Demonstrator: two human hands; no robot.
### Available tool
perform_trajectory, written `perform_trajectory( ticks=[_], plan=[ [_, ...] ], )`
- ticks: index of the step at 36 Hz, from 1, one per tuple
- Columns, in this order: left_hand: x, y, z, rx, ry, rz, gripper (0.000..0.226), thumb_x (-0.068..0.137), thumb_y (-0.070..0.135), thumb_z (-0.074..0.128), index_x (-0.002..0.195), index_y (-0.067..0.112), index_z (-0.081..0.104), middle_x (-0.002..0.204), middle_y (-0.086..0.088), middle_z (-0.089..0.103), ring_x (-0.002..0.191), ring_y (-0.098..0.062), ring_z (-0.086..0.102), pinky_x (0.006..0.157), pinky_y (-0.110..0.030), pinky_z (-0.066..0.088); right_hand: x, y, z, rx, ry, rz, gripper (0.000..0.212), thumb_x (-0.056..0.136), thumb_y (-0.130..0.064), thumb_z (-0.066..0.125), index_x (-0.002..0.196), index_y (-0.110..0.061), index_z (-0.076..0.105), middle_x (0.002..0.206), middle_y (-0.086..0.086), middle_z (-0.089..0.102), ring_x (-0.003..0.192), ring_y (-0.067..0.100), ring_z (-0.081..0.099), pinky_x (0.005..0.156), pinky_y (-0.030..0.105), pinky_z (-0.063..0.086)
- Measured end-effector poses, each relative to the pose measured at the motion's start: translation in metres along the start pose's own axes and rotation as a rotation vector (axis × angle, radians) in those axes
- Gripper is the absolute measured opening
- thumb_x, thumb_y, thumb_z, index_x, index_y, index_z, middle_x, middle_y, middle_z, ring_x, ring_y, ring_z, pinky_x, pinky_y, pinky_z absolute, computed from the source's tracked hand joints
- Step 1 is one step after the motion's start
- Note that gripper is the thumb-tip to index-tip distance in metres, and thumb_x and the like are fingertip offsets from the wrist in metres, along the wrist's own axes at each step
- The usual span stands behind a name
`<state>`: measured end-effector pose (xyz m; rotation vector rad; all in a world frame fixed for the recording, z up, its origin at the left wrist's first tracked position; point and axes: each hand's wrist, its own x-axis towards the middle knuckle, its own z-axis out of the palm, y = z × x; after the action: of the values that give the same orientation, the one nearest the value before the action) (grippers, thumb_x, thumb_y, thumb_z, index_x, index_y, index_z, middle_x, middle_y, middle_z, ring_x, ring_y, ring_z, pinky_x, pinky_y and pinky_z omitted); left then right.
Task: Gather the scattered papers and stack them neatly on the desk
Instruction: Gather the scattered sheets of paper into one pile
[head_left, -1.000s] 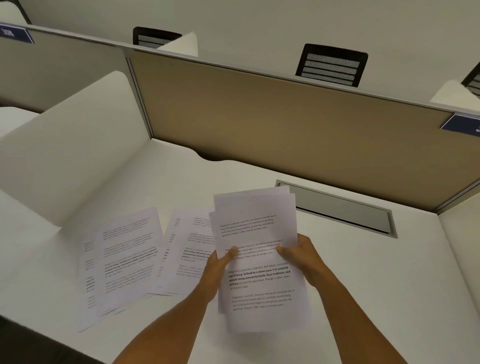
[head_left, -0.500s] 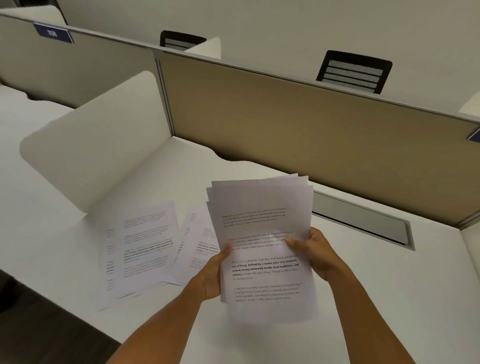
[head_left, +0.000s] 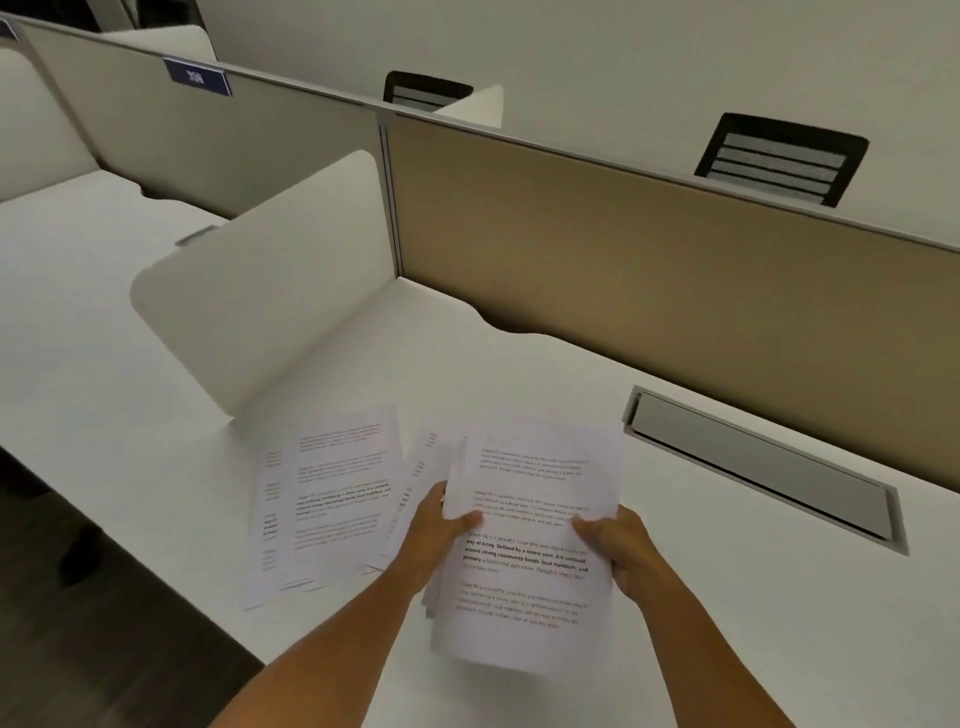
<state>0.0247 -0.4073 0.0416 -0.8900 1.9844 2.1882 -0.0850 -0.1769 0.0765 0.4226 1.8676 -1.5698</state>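
Observation:
Both hands hold a bundle of printed papers (head_left: 535, 499) above the white desk (head_left: 753, 597). My left hand (head_left: 441, 525) grips the bundle's left edge, thumb on top. My right hand (head_left: 618, 545) grips its right edge. The sheets in the bundle are roughly aligned, with a few edges sticking out at the lower left. More printed sheets (head_left: 332, 499) lie fanned and overlapping on the desk to the left of my left hand, near the desk's front edge. A few further sheets (head_left: 415, 478) lie partly hidden behind the bundle.
A white side divider (head_left: 270, 280) stands left of the loose sheets. A tan partition (head_left: 675, 260) closes the back of the desk. A grey cable hatch (head_left: 758, 467) is set into the desk at the right. Black chair backs (head_left: 779, 156) show beyond the partition.
The bundle has dropped lower and its fanned top edges have drawn closer together. The view has swung left, so the desk and loose sheets sit further right in frame.

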Motion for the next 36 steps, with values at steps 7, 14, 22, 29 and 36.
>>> perform_trajectory(
  ticks=[7, 14, 22, 29, 36],
  plan=[
    [0.019, 0.003, -0.02, 0.255, 0.152, 0.063, 0.058, 0.084, 0.023, 0.075, 0.133, 0.022, 0.045, 0.122, 0.006, 0.059, 0.109, -0.017, 0.06, 0.089, -0.03, 0.053, 0.022, 0.014, 0.037, 0.09, 0.039, 0.055, 0.026, 0.085, 0.002, 0.073, 0.109, -0.007, 0.069, 0.093, 0.01, 0.075, 0.083, 0.031, 0.073, 0.052, 0.033, 0.06],
    [0.048, 0.002, -0.034, 0.338, 0.255, 0.027, 0.056, 0.085, 0.015, 0.073, 0.134, 0.013, 0.047, 0.124, -0.005, 0.061, 0.11, -0.023, 0.06, 0.091, -0.035, 0.053, 0.044, 0.019, 0.07, 0.067, 0.114, 0.058, 0.014, 0.083, -0.001, 0.074, 0.092, -0.011, 0.072, 0.098, 0.013, 0.075, 0.09, 0.033, 0.071, 0.088, 0.052, 0.059],
    [0.083, -0.008, -0.042, 0.528, 0.274, -0.026, 0.066, 0.085, 0.021, 0.073, 0.14, 0.012, 0.038, 0.138, -0.008, 0.047, 0.13, -0.03, 0.042, 0.106, -0.046, 0.043, 0.065, 0.015, 0.098, -0.022, 0.251, 0.087, 0.033, 0.081, -0.008, 0.075, 0.114, -0.006, 0.069, 0.109, 0.014, 0.072, 0.099, 0.033, 0.068, 0.091, 0.046, 0.058],
    [0.108, -0.018, -0.048, 0.765, 0.178, -0.152, 0.08, 0.082, 0.045, 0.071, 0.146, 0.014, 0.033, 0.158, -0.013, 0.023, 0.146, -0.036, 0.015, 0.116, -0.054, 0.028, 0.078, 0.011, 0.115, -0.329, 0.291, 0.261, 0.09, 0.077, -0.034, 0.081, 0.145, -0.008, 0.028, 0.146, 0.018, 0.033, 0.133, 0.038, 0.037, 0.11, 0.049, 0.04],
    [0.122, -0.018, -0.042, 0.806, 0.137, -0.294, 0.096, 0.077, 0.057, 0.07, 0.151, 0.02, 0.02, 0.161, -0.006, 0.007, 0.148, -0.035, 0.008, 0.112, -0.061, 0.025, 0.091, 0.01, 0.13, -0.438, 0.304, 0.332, 0.099, 0.072, -0.039, 0.082, 0.144, -0.013, 0.019, 0.147, 0.017, 0.024, 0.133, 0.037, 0.031, 0.108, 0.048, 0.037]
  ],
)
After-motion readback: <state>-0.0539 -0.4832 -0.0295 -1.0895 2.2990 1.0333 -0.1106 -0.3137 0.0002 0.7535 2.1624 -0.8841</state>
